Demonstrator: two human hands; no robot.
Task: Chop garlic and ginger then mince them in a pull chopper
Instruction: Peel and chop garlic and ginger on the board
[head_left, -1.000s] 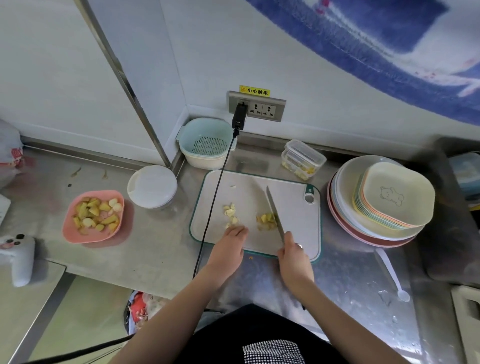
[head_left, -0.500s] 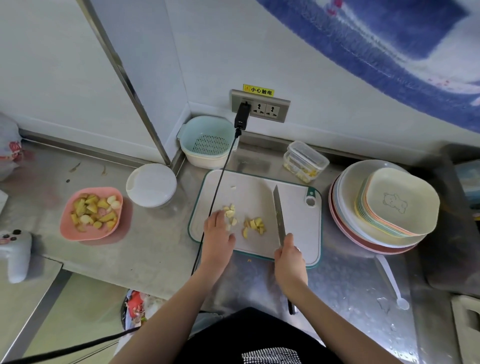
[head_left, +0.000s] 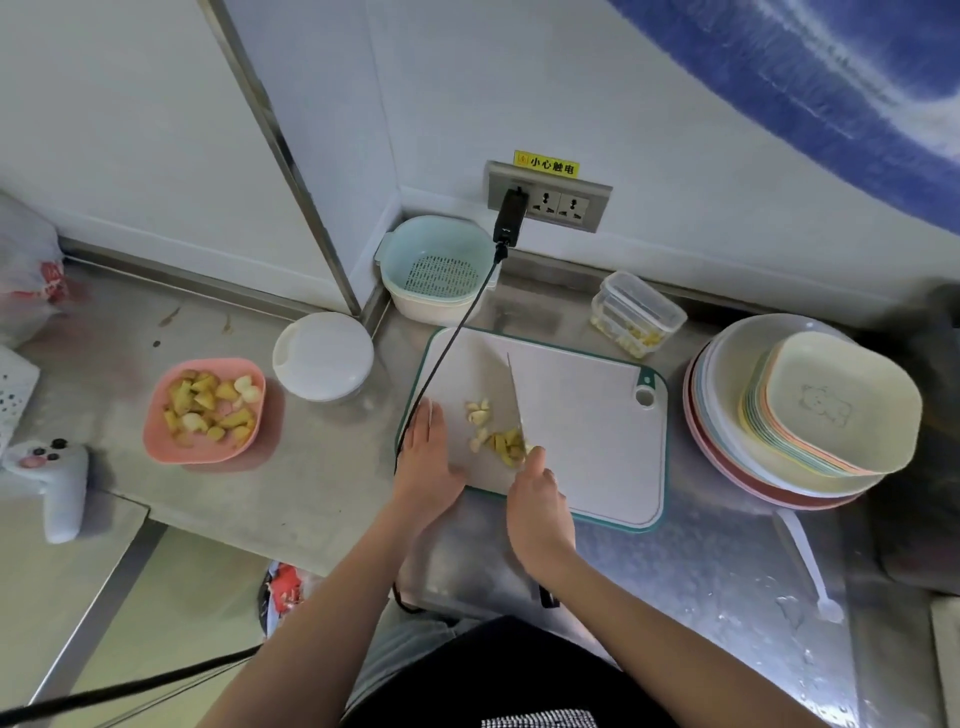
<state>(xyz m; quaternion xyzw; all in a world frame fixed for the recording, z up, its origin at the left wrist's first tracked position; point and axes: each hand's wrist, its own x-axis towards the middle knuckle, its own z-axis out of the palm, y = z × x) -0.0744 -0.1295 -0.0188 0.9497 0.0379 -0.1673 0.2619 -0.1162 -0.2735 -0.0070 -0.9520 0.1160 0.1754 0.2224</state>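
A white cutting board (head_left: 582, 415) with a green rim lies on the steel counter. Chopped garlic and ginger pieces (head_left: 493, 434) sit near its front left. My right hand (head_left: 537, 506) grips the knife (head_left: 515, 400), whose blade stands just right of the pieces, its tip pointing away from me. My left hand (head_left: 428, 462) rests flat on the board's left edge, fingers straight, just left of the pieces. The pull chopper (head_left: 323, 356) with its white lid stands left of the board. A pink dish (head_left: 161, 447) farther left holds more cut ginger and garlic.
A black cable (head_left: 452, 338) runs from the wall socket across the board's left edge. A blue colander bowl (head_left: 439, 265) and a clear lidded box (head_left: 636, 314) stand behind the board. Stacked plates (head_left: 727, 467) fill the right; a white spoon (head_left: 808, 564) lies in front of them.
My right hand slid the knife left up against the pieces, gathering them into a tighter heap. My left hand opened flat at the board's left edge.
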